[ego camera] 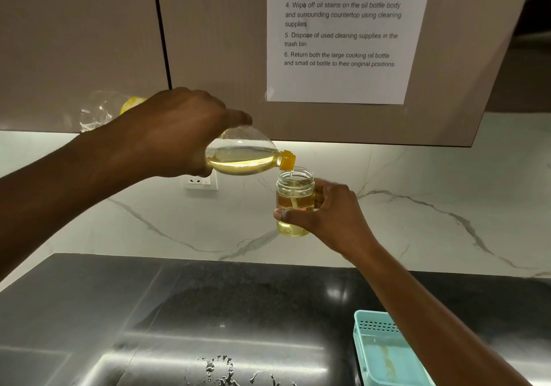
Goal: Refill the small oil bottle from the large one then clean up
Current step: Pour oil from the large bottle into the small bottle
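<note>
**Oil running from the large bottle into the small one**

The left hand [179, 129] is wrapped over the body of the large oil bottle [241, 156], fingers curled round it. The bottle is tipped almost level, and its orange spout [287, 159] points toward the right hand. Oil lies pooled along its lower side.

Just below the spout, the right hand [331, 210] grips the small oil bottle [295, 204]. The thumb crosses the front and the fingers curl round the back. This bottle stands upright with its mouth open and is more than half full of yellow oil. A thin stream of oil [290, 172] falls from the spout into the mouth.

A white wall socket [200, 182] shows on the marble wall under the left hand. A printed sheet of paper [343, 81] is stuck to the cupboard above the right hand. A pale green basket [375, 326] sits beneath the right forearm on the dark counter [268, 290]. A wet steel sink [179, 364] lies below both hands.
</note>
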Action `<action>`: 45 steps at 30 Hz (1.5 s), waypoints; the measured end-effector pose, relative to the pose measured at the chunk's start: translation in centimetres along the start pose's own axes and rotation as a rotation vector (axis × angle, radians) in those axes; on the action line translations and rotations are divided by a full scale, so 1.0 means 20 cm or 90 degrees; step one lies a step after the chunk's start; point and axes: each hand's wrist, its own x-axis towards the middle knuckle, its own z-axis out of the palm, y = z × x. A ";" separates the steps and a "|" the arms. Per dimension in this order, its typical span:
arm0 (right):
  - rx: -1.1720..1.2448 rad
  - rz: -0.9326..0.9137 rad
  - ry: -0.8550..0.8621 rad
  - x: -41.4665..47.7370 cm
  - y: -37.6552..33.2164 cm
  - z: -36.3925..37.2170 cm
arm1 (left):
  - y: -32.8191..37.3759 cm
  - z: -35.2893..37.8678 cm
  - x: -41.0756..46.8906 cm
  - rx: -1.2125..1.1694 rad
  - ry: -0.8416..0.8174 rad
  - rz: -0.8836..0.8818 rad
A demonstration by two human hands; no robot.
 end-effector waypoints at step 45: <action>0.005 0.005 0.002 -0.02 -0.06 0.03 | -0.01 -0.05 -0.03 0.004 0.043 0.025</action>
